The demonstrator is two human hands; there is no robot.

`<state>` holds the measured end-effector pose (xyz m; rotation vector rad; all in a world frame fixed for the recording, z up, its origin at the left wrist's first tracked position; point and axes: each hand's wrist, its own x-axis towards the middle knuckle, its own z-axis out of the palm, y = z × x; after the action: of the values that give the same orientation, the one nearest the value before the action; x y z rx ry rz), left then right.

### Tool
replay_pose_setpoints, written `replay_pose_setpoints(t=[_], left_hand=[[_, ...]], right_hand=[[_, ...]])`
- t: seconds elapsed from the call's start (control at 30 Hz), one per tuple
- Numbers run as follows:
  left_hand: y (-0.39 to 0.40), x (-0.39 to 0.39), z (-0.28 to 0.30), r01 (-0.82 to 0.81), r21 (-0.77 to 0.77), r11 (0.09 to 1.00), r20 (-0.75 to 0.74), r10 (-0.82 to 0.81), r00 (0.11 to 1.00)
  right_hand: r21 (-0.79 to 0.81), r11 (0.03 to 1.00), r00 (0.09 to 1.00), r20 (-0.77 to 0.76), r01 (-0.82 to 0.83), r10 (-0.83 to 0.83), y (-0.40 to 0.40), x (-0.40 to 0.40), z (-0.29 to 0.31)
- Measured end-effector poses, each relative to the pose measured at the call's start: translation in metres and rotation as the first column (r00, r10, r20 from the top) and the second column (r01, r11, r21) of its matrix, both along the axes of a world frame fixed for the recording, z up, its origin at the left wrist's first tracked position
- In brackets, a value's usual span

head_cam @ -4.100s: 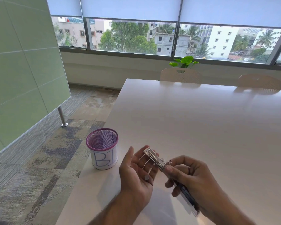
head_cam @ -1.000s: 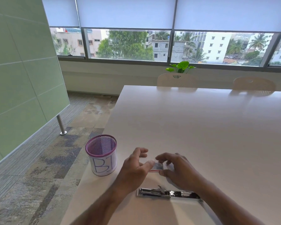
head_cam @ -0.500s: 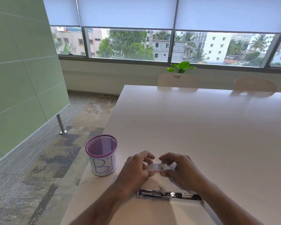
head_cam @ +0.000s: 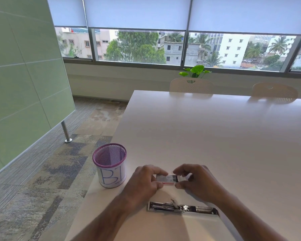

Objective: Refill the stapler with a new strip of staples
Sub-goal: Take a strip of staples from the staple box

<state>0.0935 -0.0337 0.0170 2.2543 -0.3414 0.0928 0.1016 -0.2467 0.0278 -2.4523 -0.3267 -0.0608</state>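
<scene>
The stapler (head_cam: pixel 182 208) lies folded fully open and flat on the white table (head_cam: pixel 215 136), near the front edge, its metal channel facing up. Just beyond it, both hands hold a small staple box (head_cam: pixel 167 178), white with a barcode label and a pink underside. My left hand (head_cam: pixel 144 183) pinches the box's left end. My right hand (head_cam: pixel 196 181) grips its right end with thumb and fingertips. The box hovers a little above the table. No staple strip is visible.
A purple mesh pen cup (head_cam: pixel 109 165) with a paper label marked "BI" stands at the table's left edge, left of my hands. Two pale chairs (head_cam: pixel 191 85) and a green plant (head_cam: pixel 195 71) are at the far side. A green partition (head_cam: pixel 24 75) stands on the left.
The stapler went from my hands to lying open on the table. Both hands now hold the small staple box, and the fingers have closed tighter on its ends over the last second.
</scene>
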Motion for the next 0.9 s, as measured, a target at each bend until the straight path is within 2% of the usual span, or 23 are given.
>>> replay_pose_setpoints(t=[0.3, 0.63, 0.77, 0.9], left_hand=[[-0.0051, 0.0039, -0.0004, 0.042, 0.050, 0.998, 0.072, -0.045, 0.996], [-0.0063, 0.0051, -0.0057, 0.031, 0.017, 0.999, 0.082, -0.032, 0.996], [-0.0070, 0.0055, -0.0050, 0.034, 0.011, 0.999, 0.086, -0.035, 0.996], [-0.0070, 0.0049, -0.0053, 0.028, 0.007, 1.000, 0.089, -0.028, 0.996]], right_hand=[[-0.037, 0.998, 0.998, 0.036, -0.054, 0.055, -0.0033, -0.0016, 0.0063], [-0.049, 0.998, 0.995, 0.094, -0.040, 0.045, -0.0079, -0.0054, 0.0094], [-0.069, 0.997, 0.997, 0.067, -0.033, 0.038, -0.0049, -0.0046, 0.0083], [-0.067, 0.997, 0.999, 0.016, 0.044, -0.043, 0.0010, -0.0024, 0.0103]])
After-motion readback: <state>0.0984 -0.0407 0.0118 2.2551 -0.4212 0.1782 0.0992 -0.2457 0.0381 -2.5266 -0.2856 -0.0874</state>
